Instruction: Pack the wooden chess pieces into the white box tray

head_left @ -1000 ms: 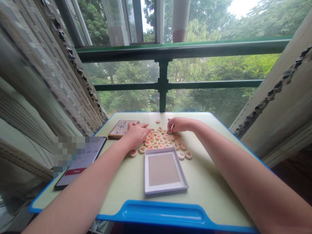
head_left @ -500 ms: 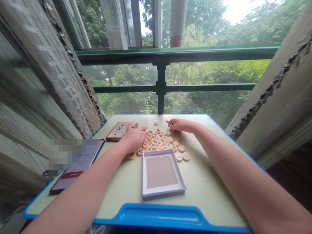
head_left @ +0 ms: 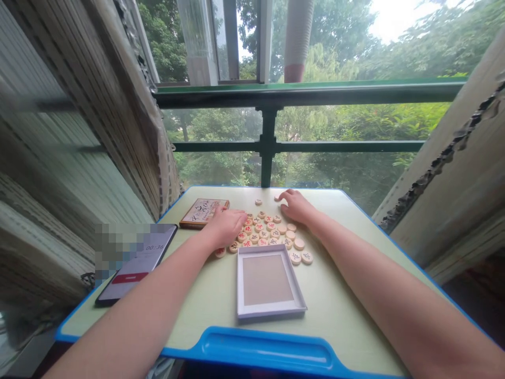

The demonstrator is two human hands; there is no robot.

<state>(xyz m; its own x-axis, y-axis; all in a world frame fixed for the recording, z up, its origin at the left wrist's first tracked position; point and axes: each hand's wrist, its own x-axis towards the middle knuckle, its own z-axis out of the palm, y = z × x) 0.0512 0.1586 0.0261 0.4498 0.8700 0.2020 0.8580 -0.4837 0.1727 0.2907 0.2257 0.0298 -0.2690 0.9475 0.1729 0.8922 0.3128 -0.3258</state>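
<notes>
chess pieces (head_left: 268, 231) | left hand (head_left: 226, 227), right hand (head_left: 296, 206) flat on them, gripping nothing | empty tray (head_left: 268, 281) just beside | phone (head_left: 138, 263) left

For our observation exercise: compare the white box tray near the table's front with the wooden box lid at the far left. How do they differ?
The white box tray lies open side up, showing a bare grey bottom; the wooden box lid lies flat with black writing on top. The tray is white-walled and looks larger; the lid is brown-edged. The tray lies apart from both hands; the lid lies beside the left hand. Both are rectangular and rest on the table.
</notes>
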